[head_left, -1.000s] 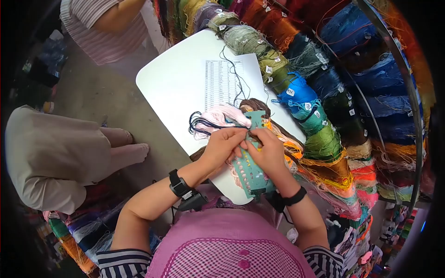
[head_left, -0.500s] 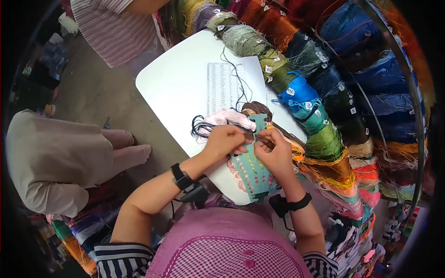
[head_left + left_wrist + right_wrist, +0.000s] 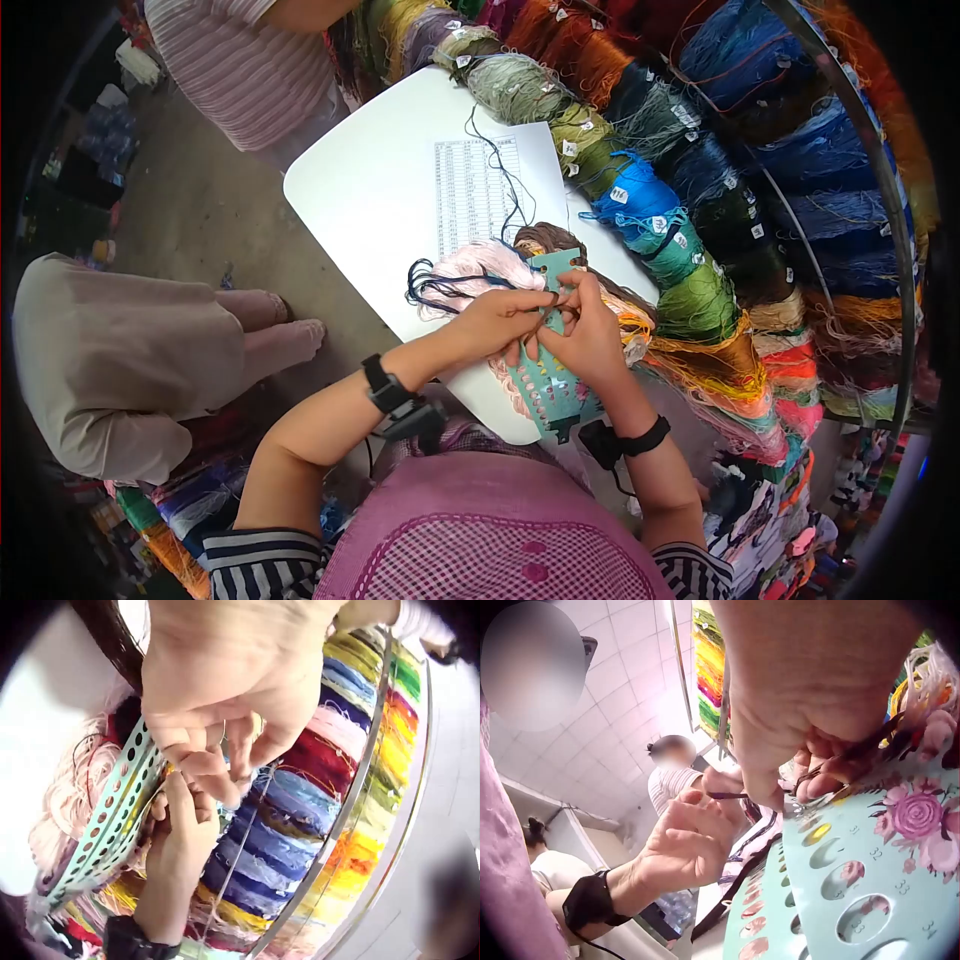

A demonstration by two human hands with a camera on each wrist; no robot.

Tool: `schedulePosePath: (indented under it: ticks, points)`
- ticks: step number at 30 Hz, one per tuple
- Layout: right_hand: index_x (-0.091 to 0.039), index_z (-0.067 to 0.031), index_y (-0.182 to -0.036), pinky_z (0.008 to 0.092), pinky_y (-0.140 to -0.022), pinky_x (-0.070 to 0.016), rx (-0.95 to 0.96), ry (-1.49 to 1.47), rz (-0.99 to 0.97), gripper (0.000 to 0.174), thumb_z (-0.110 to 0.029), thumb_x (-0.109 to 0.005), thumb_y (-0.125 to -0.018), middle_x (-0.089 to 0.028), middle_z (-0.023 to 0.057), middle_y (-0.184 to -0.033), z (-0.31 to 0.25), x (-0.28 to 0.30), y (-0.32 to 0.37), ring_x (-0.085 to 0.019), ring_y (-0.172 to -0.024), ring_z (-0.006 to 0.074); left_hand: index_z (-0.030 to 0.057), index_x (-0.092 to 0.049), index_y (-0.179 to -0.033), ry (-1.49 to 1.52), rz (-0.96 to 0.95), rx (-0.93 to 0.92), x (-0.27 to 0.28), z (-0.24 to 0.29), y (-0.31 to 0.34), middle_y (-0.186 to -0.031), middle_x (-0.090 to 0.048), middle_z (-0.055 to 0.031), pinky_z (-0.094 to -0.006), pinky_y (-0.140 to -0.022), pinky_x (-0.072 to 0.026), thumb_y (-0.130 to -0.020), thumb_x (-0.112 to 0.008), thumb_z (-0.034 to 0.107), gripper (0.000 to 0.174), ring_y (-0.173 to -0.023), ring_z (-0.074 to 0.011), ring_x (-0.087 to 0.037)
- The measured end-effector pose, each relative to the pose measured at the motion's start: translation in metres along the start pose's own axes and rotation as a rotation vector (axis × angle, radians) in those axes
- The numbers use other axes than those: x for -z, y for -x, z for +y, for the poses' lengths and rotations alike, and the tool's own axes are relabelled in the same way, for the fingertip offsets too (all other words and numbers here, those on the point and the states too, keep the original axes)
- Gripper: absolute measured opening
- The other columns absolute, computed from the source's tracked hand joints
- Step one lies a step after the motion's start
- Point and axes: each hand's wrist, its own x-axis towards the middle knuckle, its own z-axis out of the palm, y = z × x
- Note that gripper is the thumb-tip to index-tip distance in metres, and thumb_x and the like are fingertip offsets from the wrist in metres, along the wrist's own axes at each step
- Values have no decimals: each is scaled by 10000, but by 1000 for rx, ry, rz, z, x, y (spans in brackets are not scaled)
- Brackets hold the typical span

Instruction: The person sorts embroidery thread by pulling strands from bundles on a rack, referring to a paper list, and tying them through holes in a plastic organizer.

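A mint-green thread card [image 3: 553, 385] with rows of punched holes lies over the table's near corner. In the right wrist view the card [image 3: 870, 877] shows printed numbers and pink roses. Above its upper half, my left hand [image 3: 490, 325] pinches a dark brown strand of embroidery thread [image 3: 731, 796] between thumb and fingertips. My right hand [image 3: 592, 335] grips the brown thread too, its fingers curled close to the left fingertips. Pale pink thread [image 3: 465, 275] with dark navy strands lies beside the card, and a brown hank [image 3: 545, 238] sits at its top end.
A printed sheet [image 3: 480, 190] lies on the white table [image 3: 350, 170], a loose dark thread across it. Racks of labelled thread hanks [image 3: 690, 220] border the table on the right, behind a metal rail [image 3: 880, 170]. Two people stand at the left, one in a beige top [image 3: 120, 350].
My hands first met over the card, then drew apart with the brown strand stretched between them. Now they are close together again, the strand crossing at the fingertips.
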Motion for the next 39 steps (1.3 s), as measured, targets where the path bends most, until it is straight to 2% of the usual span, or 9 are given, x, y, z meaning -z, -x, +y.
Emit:
schedulePosePath:
  ticks: [6, 14, 19, 21, 27, 29, 36, 37, 39]
  points:
    - [-405, -68, -1240, 420, -715, -532, 23, 17, 6, 668, -160, -769, -686, -651, 164, -951, 1, 0, 1, -674, -858, 333, 37, -569, -1273, -79, 8, -98, 2, -11, -15, -626, -632, -42, -197, -429, -444, -950, -543, 115, 334, -460, -68, -559]
    - [-435, -69, -1204, 378, -632, -519, 40, 66, 13, 633, -161, -774, -678, -633, 119, -861, 8, -6, 1, -654, -702, 268, 40, -618, -957, -92, 31, -95, 6, -18, -19, -656, -625, -27, -196, -436, -435, -902, -608, 111, 89, -481, -70, -567]
    - [-489, -53, -1121, 341, -557, -495, 52, 67, 59, 543, -164, -774, -672, -600, 86, -770, 24, -10, -2, -618, -587, 222, 64, -618, -887, -346, 235, -464, 33, -20, 13, -805, -571, 31, -221, -660, -445, -895, -652, 158, 101, -753, -41, -540]
    - [-511, -44, -1085, 343, -570, -498, 39, 32, 70, 504, -172, -773, -674, -606, 91, -765, 25, -9, -3, -621, -597, 224, 52, -634, -866, 0, 269, -201, 46, -1, 46, -826, -583, 10, -243, -688, -425, -862, -677, 195, 149, -815, -58, -517]
    - [-524, -40, -1072, 352, -581, -500, -26, 23, 53, 493, -191, -771, -673, -625, 99, -781, 25, -7, -3, -616, -595, 228, 70, -628, -817, 404, 782, -148, 138, -10, 126, -731, -577, 20, -202, -452, -327, -877, -645, 211, 153, -550, -58, -479]
    - [-522, -40, -1078, 356, -585, -498, -28, 39, 49, 502, -197, -773, -672, -621, 98, -773, 26, -7, -3, -614, -605, 233, 99, -560, -743, 641, 805, -184, 172, -20, 146, -698, -571, 13, -189, -369, -256, -883, -635, 196, 186, -481, -68, -444]
    - [-498, -40, -1114, 372, -611, -478, -42, 52, 19, 566, -213, -796, -666, -563, 85, -741, 24, -7, -3, -598, -671, 259, 116, -499, -729, 748, 956, -226, 208, -30, 150, -722, -571, -10, -184, -366, -263, -908, -611, 206, 230, -489, -82, -444]
    - [-498, -40, -1114, 372, -611, -478, -56, 57, 24, 566, -213, -796, -666, -563, 85, -741, 24, -5, 0, -598, -671, 259, 78, -536, -801, 442, 1048, -137, 205, -28, 150, -762, -591, -27, -193, -389, -304, -911, -603, 210, 184, -541, -87, -490]
    - [-503, -46, -1128, 254, -572, -432, -21, -1, 35, 563, -169, -821, -679, -520, 18, -772, 22, -2, 3, -481, -618, 97, 2, -611, -945, -190, 1176, 27, 200, -21, 150, -842, -630, -61, -211, -436, -385, -916, -587, 219, 220, -646, -99, -582]
